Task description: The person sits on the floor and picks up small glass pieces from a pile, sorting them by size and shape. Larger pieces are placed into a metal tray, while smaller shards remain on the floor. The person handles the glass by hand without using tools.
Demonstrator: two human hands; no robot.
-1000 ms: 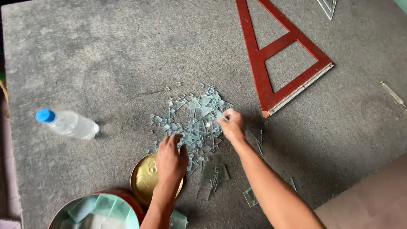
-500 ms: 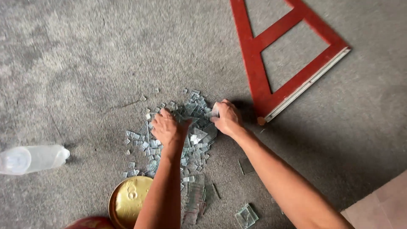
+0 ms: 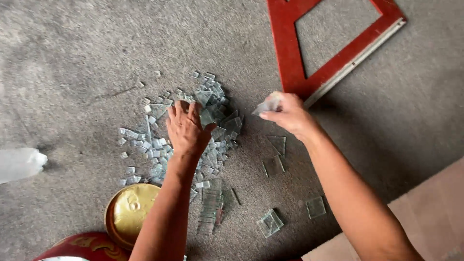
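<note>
A heap of small broken glass pieces (image 3: 154, 145) lies spread on the grey concrete floor (image 3: 72, 58). My left hand (image 3: 186, 128) rests palm down on the heap with its fingers spread over the shards. Just right of the heap, my right hand (image 3: 289, 116) is lifted slightly and pinches a clear glass piece (image 3: 267, 105) between thumb and fingers. Larger flat glass pieces (image 3: 276, 144) lie on the floor below my right hand.
A red wooden frame (image 3: 290, 53) lies at the top right. A gold tin lid (image 3: 130, 212) and a red tin rim (image 3: 82, 246) sit at the bottom left. A clear plastic bottle (image 3: 19, 164) lies at the left edge. A stack of glass strips (image 3: 210, 212) sits below the heap.
The view has closed in on the heap. My left hand has moved from near the gold lid onto the shards. My right hand has drawn right, away from the heap, holding a glass piece.
</note>
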